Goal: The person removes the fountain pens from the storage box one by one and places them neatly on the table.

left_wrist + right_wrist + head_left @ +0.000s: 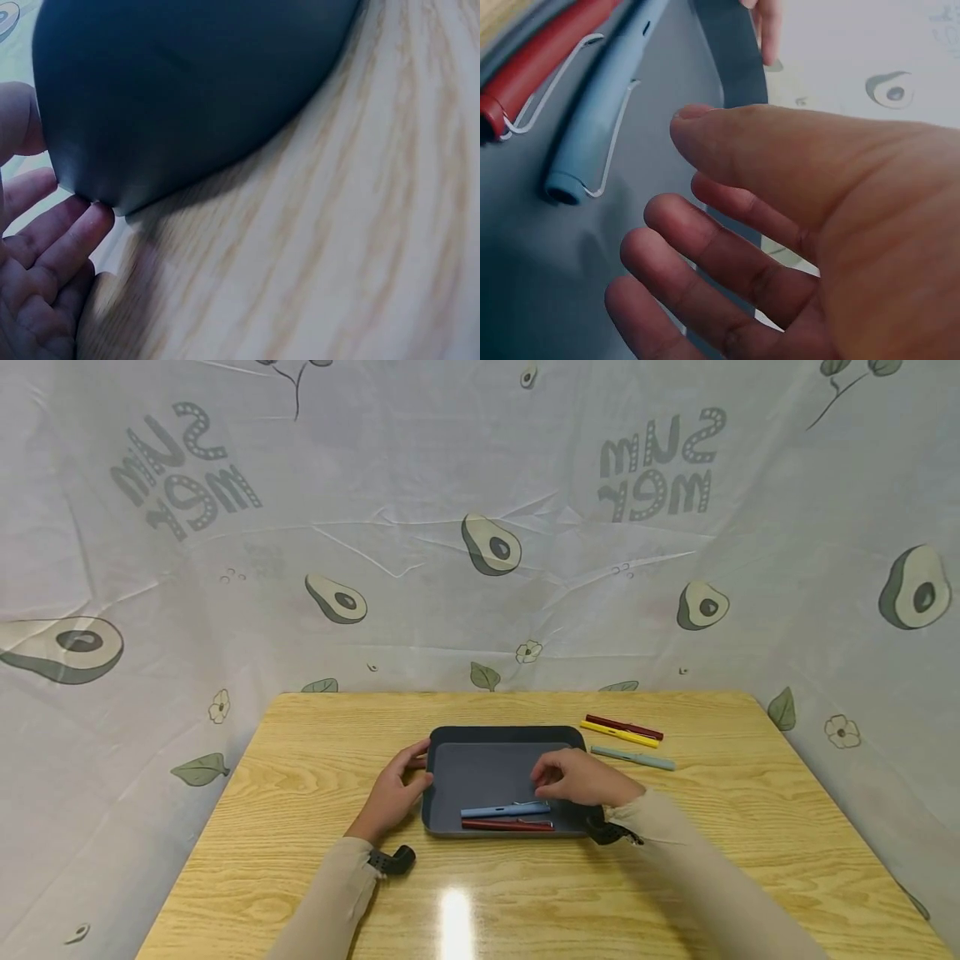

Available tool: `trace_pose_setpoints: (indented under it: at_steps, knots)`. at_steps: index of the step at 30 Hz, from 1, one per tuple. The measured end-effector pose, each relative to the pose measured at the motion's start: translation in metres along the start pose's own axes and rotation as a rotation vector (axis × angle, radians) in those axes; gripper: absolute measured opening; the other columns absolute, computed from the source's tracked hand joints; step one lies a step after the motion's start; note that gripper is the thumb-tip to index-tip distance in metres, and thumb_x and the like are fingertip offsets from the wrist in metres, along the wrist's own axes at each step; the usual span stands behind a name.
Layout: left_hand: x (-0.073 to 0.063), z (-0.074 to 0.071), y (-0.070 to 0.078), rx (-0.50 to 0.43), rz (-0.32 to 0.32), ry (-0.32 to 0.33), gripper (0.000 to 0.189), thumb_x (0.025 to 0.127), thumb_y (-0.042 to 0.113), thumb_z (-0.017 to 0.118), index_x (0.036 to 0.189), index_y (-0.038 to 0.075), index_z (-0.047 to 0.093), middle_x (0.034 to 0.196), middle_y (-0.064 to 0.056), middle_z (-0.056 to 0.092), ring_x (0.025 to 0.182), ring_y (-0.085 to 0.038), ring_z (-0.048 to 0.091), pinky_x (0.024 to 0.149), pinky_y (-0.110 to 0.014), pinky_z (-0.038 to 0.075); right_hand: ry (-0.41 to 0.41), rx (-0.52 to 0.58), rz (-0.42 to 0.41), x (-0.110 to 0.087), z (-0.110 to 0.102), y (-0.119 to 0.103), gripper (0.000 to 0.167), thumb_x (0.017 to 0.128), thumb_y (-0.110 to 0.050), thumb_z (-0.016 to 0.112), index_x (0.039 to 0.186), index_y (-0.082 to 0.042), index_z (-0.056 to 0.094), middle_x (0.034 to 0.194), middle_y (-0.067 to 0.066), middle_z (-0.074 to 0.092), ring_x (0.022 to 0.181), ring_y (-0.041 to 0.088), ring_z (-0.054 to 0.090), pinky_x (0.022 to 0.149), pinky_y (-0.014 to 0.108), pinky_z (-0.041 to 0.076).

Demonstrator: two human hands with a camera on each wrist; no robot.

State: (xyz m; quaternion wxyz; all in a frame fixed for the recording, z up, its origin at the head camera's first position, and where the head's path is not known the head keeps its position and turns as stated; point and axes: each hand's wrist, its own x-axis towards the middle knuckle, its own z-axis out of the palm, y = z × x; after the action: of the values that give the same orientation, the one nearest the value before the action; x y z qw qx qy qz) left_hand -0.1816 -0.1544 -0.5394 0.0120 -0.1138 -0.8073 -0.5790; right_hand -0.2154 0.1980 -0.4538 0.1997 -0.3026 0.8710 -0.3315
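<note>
A dark grey tray [480, 772] lies on the table, with a blue pen [506, 810] and a dark red pen [507, 825] side by side along its near edge. Both pens show their metal clips in the right wrist view. My left hand [395, 789] rests against the tray's left side, thumb and fingertips touching its wall [187, 97]. Over the right part of the tray hovers my right hand [581, 777], fingers loosely bent with nothing between them. Its fingertips are apart from the blue pen [604, 105].
Beyond the tray's right side lie a dark red pen [624, 727], a yellow pen [619, 733] and a pale green pen [633, 758] on the wooden table [315, 727]. A printed cloth [420, 468] hangs behind the table's far edge.
</note>
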Motion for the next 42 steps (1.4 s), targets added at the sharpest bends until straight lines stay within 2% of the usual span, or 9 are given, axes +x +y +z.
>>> trace_pose_setpoints:
  at_steps: [9,26,37,42]
  knots:
    - [0.001,0.0,0.001,-0.005,-0.003,-0.006,0.059,0.104,0.014,0.064,0.159,0.017,0.043,0.153,-0.008,0.051,0.134,-0.027,0.055,0.107,-0.05,0.047,-0.044,0.002,-0.015,0.0,0.01,-0.003,0.014,0.094,-0.01,0.076,0.107,-0.005,0.073,0.098,-0.002,0.07,0.087,0.012,0.067,0.077,0.026,0.055]
    - [0.002,0.0,-0.002,-0.011,0.014,0.0,0.059,0.103,0.011,0.064,0.158,0.016,0.044,0.154,-0.009,0.051,0.133,-0.028,0.056,0.108,-0.052,0.046,-0.077,-0.074,-0.008,0.001,0.015,-0.013,0.011,0.093,-0.008,0.077,0.103,-0.006,0.073,0.091,-0.004,0.069,0.08,0.006,0.063,0.073,0.027,0.054]
    - [0.001,0.0,-0.001,0.003,0.035,0.009,0.059,0.102,0.011,0.065,0.158,0.014,0.044,0.153,-0.013,0.051,0.133,-0.032,0.056,0.107,-0.051,0.047,-0.08,-0.116,0.01,0.002,0.017,-0.013,0.01,0.092,-0.009,0.078,0.1,-0.01,0.073,0.09,-0.005,0.065,0.079,0.007,0.059,0.071,0.026,0.051]
    - [0.002,0.0,-0.002,-0.005,0.024,0.005,0.059,0.103,0.013,0.065,0.158,0.016,0.045,0.153,-0.01,0.051,0.133,-0.03,0.056,0.108,-0.051,0.047,-0.075,-0.113,0.014,0.003,0.02,-0.012,0.01,0.092,-0.008,0.078,0.099,-0.01,0.072,0.089,-0.005,0.064,0.079,0.008,0.058,0.071,0.027,0.05]
